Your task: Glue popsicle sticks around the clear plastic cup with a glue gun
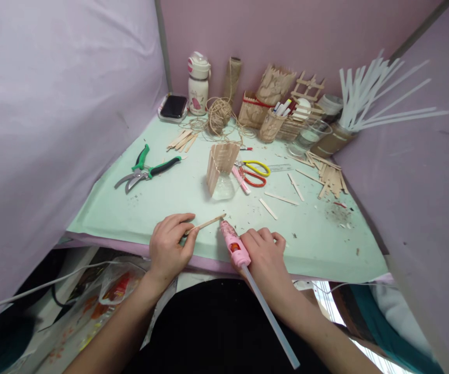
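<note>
My left hand (172, 240) pinches one end of a wooden craft stick (209, 222) above the front of the table. In my right hand (267, 254) is a pink hot glue gun (232, 241), and a long translucent glue stick (271, 317) juts from its back end. The gun's nozzle meets or nearly meets the craft stick's far end; contact cannot be made out. Behind them, craft sticks stand as a partly built wall (224, 158) around a clear glass jar (224, 188).
Green-handled pruning shears (142, 170) lie at left. Yellow and red-handled scissors or pliers (256, 174), loose sticks (329, 174) and a glass cup (310, 136) are at right. At the back stand a bottle (198, 88), twine (218, 115) and a holder of glue sticks (335, 137).
</note>
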Action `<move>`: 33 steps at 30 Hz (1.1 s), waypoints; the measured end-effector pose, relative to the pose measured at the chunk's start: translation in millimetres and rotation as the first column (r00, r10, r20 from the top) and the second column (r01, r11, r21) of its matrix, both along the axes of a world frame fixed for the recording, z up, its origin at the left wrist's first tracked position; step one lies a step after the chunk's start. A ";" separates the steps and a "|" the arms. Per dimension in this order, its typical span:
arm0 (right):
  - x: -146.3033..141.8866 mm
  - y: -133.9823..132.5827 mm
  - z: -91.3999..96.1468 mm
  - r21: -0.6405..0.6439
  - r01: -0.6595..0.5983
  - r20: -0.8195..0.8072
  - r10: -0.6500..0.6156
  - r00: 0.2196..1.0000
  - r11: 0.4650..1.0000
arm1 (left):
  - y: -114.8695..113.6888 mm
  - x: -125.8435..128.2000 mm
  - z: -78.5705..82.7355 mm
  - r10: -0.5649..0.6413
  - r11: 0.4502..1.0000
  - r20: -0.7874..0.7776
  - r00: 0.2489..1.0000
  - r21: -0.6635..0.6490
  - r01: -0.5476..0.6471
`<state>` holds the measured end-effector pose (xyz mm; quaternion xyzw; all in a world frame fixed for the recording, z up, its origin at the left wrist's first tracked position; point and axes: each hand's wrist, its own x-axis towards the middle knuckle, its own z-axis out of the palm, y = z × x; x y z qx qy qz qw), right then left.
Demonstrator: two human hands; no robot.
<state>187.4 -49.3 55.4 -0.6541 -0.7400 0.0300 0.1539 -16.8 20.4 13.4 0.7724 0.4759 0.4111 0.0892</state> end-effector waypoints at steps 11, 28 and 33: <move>3.3 0.8 -1.8 -0.023 0.035 0.014 -0.035 0.999 0.999 | 0.0 -0.2 -0.4 0.000 1.000 -0.004 1.000 0.004 0.000; 3.4 1.6 -1.9 -0.017 0.038 0.023 -0.037 0.999 0.999 | -0.3 -0.3 -0.8 -0.004 1.000 0.002 1.000 0.015 0.004; 3.4 1.3 -1.4 -0.016 0.031 0.014 -0.031 0.999 0.999 | -0.2 -0.4 -0.3 -0.002 1.000 0.002 1.000 0.016 0.002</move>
